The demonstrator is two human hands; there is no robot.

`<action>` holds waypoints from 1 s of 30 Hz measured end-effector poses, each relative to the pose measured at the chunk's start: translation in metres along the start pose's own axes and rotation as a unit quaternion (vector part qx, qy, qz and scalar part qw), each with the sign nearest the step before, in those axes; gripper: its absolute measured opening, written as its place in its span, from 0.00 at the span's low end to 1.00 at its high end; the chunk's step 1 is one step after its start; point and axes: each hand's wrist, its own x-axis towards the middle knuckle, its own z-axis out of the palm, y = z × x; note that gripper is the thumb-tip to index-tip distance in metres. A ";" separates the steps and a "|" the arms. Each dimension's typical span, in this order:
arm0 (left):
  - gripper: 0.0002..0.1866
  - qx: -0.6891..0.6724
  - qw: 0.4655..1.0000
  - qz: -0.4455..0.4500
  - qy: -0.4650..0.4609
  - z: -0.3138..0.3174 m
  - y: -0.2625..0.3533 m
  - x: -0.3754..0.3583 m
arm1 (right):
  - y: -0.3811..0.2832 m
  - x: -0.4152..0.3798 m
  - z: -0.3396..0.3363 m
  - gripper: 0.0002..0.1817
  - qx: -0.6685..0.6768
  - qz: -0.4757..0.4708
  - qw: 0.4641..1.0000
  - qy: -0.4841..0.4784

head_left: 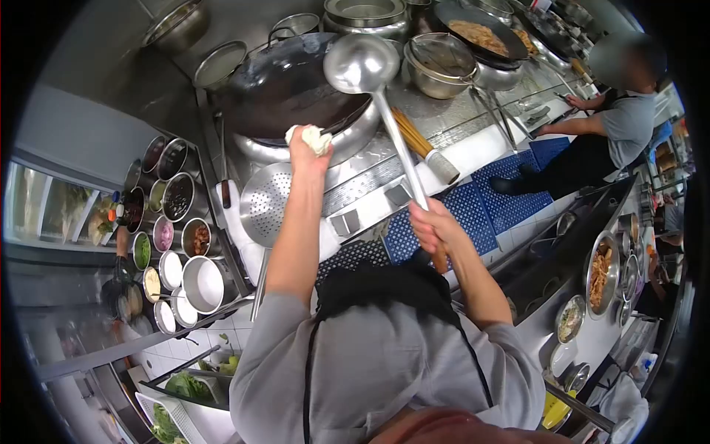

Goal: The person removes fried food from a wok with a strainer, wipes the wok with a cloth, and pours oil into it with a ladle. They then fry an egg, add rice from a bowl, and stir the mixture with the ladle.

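Observation:
My left hand (305, 157) is closed around a bunched white cloth (318, 139) at the near rim of a large dark wok (288, 92). Whether a wok handle lies under the cloth is hidden. My right hand (438, 228) grips the lower part of a long ladle (399, 140), whose brown wooden end shows below the fist. The ladle's shiny bowl is raised over the wok's right side. Left of my left forearm lies a perforated strainer (268, 201), and a bundle of thin sticks (414, 135) rests right of the ladle's shaft.
Several seasoning pots (201, 285) stand on the left. A strainer sits over a metal bowl (436, 83), and another wok (479, 37) holds food at the back. A co-worker (625, 118) stands on the right, near blue mats (510, 185). Food bowls (600, 274) line the right counter.

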 end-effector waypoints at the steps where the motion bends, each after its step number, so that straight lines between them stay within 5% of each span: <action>1: 0.04 0.003 1.000 -0.005 0.016 0.006 0.000 0.001 | 0.004 -0.017 -0.002 0.12 0.018 -0.010 1.000 0.006; 7: 0.05 -0.080 0.996 0.034 0.014 -0.038 -0.022 0.089 | 0.035 -0.133 -0.010 0.15 0.101 -0.064 0.989 0.091; 9: 0.08 -0.164 0.985 0.002 -0.055 -0.058 -0.019 0.094 | 0.046 -0.181 0.000 0.15 0.130 -0.099 0.970 0.182; 10: 0.10 -0.174 0.962 -0.062 -0.202 -0.092 -0.019 0.119 | 0.054 -0.198 -0.002 0.16 0.142 -0.115 0.964 0.192; 16: 0.15 -0.022 0.999 0.019 -0.041 -0.009 -0.032 -0.007 | 0.082 -0.274 -0.011 0.11 0.215 -0.253 0.896 0.295; 21: 0.20 0.139 0.968 -0.014 -0.207 0.054 -0.074 -0.042 | 0.067 -0.296 -0.059 0.11 0.242 -0.384 0.835 0.309; 25: 0.22 0.188 0.949 0.038 -0.252 0.117 -0.097 -0.037 | 0.024 -0.329 -0.117 0.09 0.228 -0.459 0.782 0.355; 30: 0.23 0.211 0.934 0.107 -0.266 0.184 -0.119 -0.030 | -0.070 -0.401 -0.195 0.05 0.051 -0.359 0.680 0.638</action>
